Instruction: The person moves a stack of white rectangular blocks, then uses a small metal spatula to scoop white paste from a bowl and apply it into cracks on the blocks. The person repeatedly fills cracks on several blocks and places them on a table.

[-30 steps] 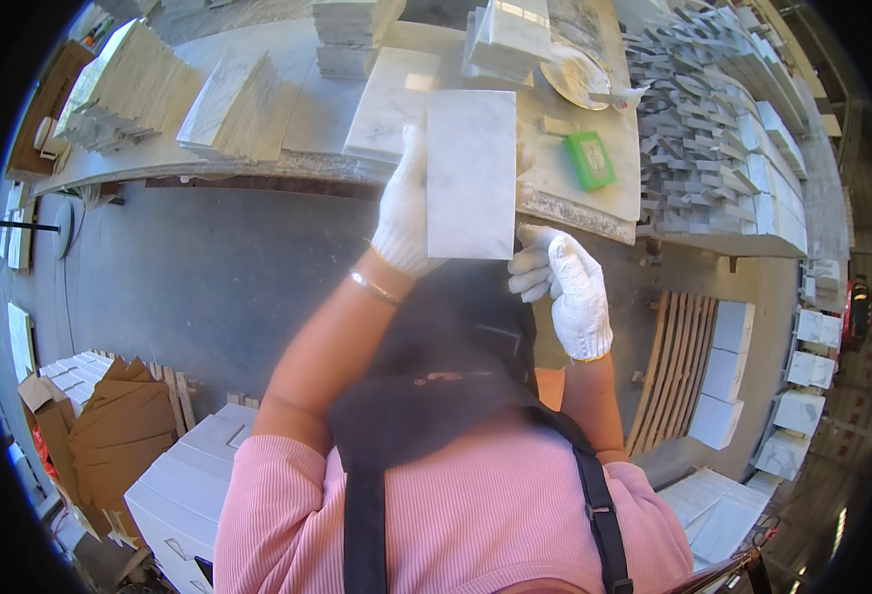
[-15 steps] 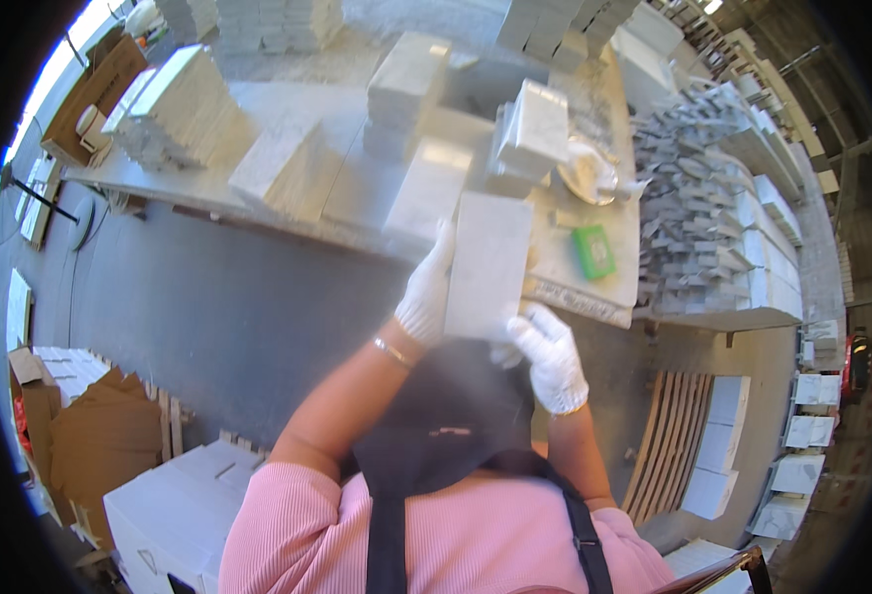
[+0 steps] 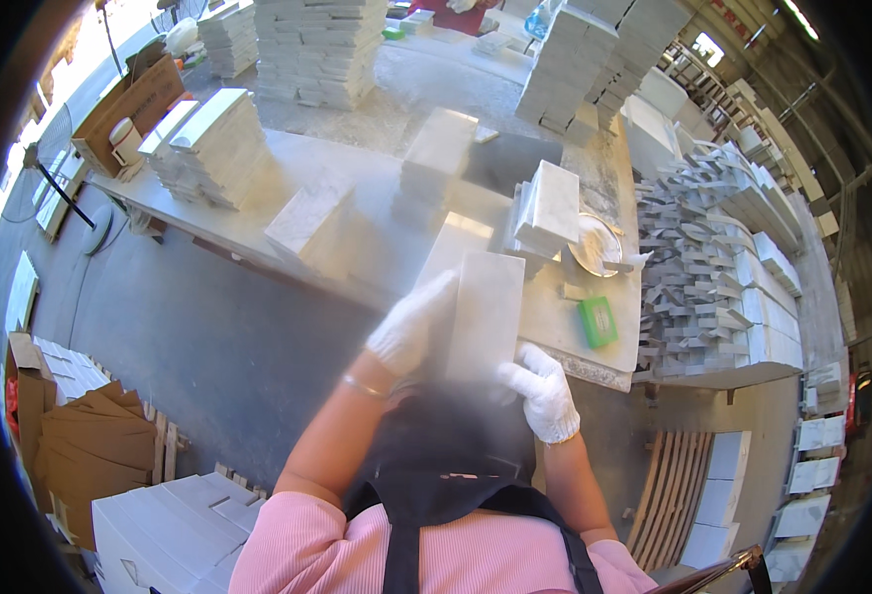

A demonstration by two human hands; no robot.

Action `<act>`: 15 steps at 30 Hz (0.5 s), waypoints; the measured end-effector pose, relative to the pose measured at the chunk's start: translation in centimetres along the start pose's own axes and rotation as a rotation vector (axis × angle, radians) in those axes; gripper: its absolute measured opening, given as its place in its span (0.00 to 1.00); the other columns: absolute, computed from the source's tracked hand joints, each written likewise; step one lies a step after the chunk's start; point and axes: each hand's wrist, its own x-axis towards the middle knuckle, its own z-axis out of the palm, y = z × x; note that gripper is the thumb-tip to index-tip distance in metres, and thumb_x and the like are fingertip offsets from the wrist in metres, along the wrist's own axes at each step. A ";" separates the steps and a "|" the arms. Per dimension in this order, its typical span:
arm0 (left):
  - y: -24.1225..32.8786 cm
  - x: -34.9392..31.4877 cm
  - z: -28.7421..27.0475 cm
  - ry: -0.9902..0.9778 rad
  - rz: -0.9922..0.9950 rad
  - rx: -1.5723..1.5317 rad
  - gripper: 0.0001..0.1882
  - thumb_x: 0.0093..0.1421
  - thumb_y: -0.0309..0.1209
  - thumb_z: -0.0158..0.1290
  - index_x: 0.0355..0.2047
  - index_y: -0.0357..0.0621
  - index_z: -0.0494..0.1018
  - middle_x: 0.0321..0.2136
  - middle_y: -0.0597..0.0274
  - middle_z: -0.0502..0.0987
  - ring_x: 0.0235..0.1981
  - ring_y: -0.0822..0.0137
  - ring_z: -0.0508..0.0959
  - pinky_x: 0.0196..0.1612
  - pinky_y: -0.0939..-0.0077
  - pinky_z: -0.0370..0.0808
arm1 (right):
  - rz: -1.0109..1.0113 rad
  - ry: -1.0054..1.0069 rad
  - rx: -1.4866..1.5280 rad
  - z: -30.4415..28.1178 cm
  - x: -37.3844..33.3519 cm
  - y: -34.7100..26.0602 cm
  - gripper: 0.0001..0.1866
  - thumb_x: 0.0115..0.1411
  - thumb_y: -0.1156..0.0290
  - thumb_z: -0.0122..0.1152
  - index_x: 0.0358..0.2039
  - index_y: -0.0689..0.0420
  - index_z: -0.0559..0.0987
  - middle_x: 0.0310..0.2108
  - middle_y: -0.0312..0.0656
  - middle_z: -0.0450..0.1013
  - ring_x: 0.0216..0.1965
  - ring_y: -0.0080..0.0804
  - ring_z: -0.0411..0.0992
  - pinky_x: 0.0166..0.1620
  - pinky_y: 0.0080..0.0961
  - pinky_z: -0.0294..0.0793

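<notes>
A pale rectangular stone tile (image 3: pixel 487 315) is held up in front of my dark apron, at the near edge of the workbench. My left hand (image 3: pixel 406 332), in a white knit glove, is closed along the tile's left edge, its fingers partly blurred. My gloved right hand (image 3: pixel 543 394) pinches the lower right corner. Just beyond the tile, a low stack of similar tiles (image 3: pixel 456 243) lies on the workbench (image 3: pixel 377 252). To its right are another tile stack (image 3: pixel 549 203), a round dish with white contents (image 3: pixel 596 246) and a green box (image 3: pixel 597 322).
More tile stacks stand along the bench, including a tall one (image 3: pixel 317 49) at the back. Many narrow stone pieces (image 3: pixel 693 257) are piled to the right. A wooden pallet (image 3: pixel 666 495), flattened cardboard (image 3: pixel 99 445) and a white carton (image 3: pixel 174 530) lie lower down. A fan (image 3: pixel 55 183) stands left.
The view has tilted up, so the bench appears lower and more of its far side shows. Both hands keep hold of the tile.
</notes>
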 end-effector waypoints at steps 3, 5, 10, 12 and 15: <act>4.2 -0.9 -2.3 0.114 0.048 0.122 0.29 0.70 0.44 0.46 0.65 0.39 0.63 0.57 0.51 0.73 0.54 0.60 0.75 0.57 0.65 0.71 | -0.032 -0.005 -0.036 0.1 2.6 -1.0 0.11 0.65 0.65 0.59 0.38 0.62 0.78 0.27 0.39 0.76 0.27 0.24 0.72 0.33 0.21 0.71; 5.8 -1.5 -3.4 0.230 0.099 0.210 0.30 0.70 0.45 0.47 0.66 0.40 0.64 0.57 0.50 0.74 0.55 0.60 0.75 0.56 0.65 0.70 | -0.008 -0.010 0.000 0.5 4.5 -1.7 0.11 0.65 0.65 0.60 0.38 0.61 0.78 0.28 0.38 0.76 0.28 0.23 0.72 0.33 0.21 0.71; 5.2 -2.0 -4.6 0.325 0.160 0.449 0.29 0.69 0.45 0.48 0.65 0.42 0.65 0.58 0.50 0.74 0.56 0.62 0.74 0.57 0.67 0.69 | 0.008 0.018 0.163 2.6 8.2 -1.6 0.12 0.65 0.64 0.59 0.40 0.60 0.79 0.32 0.35 0.76 0.32 0.21 0.72 0.36 0.20 0.71; 4.2 -1.3 -4.7 0.285 0.187 0.593 0.30 0.68 0.45 0.50 0.64 0.40 0.66 0.59 0.54 0.73 0.59 0.65 0.72 0.61 0.70 0.66 | 0.043 0.000 0.049 2.6 8.7 -1.4 0.13 0.66 0.63 0.59 0.40 0.61 0.79 0.33 0.35 0.76 0.34 0.20 0.72 0.37 0.20 0.71; 3.0 -0.2 -4.5 0.222 0.193 0.876 0.30 0.66 0.44 0.52 0.63 0.40 0.67 0.61 0.54 0.72 0.62 0.62 0.70 0.63 0.71 0.65 | -0.109 0.040 -0.253 2.3 8.8 -1.2 0.16 0.66 0.60 0.59 0.43 0.61 0.79 0.34 0.37 0.78 0.35 0.23 0.74 0.40 0.22 0.73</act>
